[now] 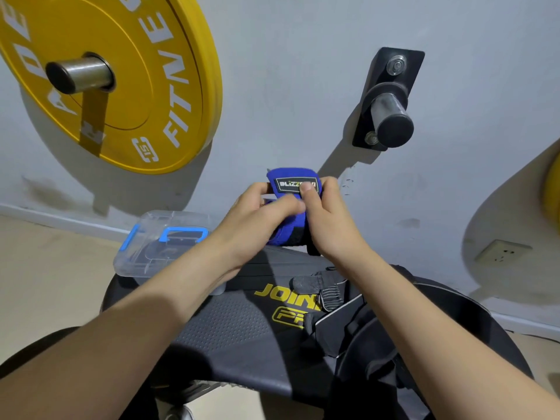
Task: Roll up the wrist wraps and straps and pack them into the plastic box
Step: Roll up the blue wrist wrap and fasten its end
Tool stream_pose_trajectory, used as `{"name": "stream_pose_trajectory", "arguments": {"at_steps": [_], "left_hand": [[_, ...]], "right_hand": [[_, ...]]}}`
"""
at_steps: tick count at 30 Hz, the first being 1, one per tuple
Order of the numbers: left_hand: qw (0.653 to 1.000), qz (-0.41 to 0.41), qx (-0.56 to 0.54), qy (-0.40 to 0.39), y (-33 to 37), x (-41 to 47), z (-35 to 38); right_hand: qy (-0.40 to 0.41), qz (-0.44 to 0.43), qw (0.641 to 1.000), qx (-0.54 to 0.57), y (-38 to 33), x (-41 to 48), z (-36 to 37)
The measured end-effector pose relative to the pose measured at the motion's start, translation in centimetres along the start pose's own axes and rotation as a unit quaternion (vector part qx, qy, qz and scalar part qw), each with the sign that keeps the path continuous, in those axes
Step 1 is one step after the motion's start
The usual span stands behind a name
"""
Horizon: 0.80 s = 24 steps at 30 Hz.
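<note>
A yellow plate (pixel 127 86) hangs on a wall peg in the upper left of the frame. A black bench (pixel 230 334) fills the lower centre. The clear box (pixel 145 253) with blue latches sits on the bench's far left end, at centre left, with dark shapes showing through it. Black straps (pixel 330 292) lie loose on the bench at centre right. A bare peg (pixel 391 116) juts from the wall at upper right. At frame centre, above the bench, both hands grip the blue wrap (pixel 288 177): the left hand (pixel 257 213) curls its fingers round it, and the right hand (pixel 330 219) pinches it, thumb on the label.
</note>
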<state>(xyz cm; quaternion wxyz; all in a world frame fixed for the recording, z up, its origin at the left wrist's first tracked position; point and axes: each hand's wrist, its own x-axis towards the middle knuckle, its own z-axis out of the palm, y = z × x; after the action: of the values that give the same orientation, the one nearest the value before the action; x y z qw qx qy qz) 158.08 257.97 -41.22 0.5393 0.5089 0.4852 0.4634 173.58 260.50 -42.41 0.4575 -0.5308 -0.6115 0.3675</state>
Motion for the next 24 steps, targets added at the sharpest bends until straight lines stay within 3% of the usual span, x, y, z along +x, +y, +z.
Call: {"name": "stream_pose_trajectory", "arguments": {"at_steps": [3, 8, 10, 13, 20, 24], "left_hand": [[0.997, 0.012, 0.029, 0.068, 0.2, 0.2, 0.5], [0.999, -0.026, -0.034, -0.01, 0.2, -0.3, 0.7], [0.998, -0.014, -0.046, -0.043, 0.3, -0.5, 0.5], [0.999, 0.029, 0.003, -0.043, 0.3, -0.8, 0.2], [0.984, 0.115, 0.137, 0.002, 0.1, -1.0, -0.2], [0.98, 0.126, 0.155, 0.011, 0.6, -1.0, -0.2]], "right_hand": [[0.043, -0.08, 0.996, -0.019, -0.7, -0.4, 0.6], [0.079, -0.164, 0.982, -0.053, -1.5, -1.3, 1.0], [0.06, -0.13, 0.99, -0.009, -1.7, -1.3, 1.0], [0.003, -0.006, 0.988, 0.152, -1.8, -1.5, 1.1], [-0.033, 0.051, 0.973, 0.221, -1.2, -1.9, 1.3], [-0.058, 0.101, 0.956, 0.269, -1.8, -1.9, 0.9]]}}
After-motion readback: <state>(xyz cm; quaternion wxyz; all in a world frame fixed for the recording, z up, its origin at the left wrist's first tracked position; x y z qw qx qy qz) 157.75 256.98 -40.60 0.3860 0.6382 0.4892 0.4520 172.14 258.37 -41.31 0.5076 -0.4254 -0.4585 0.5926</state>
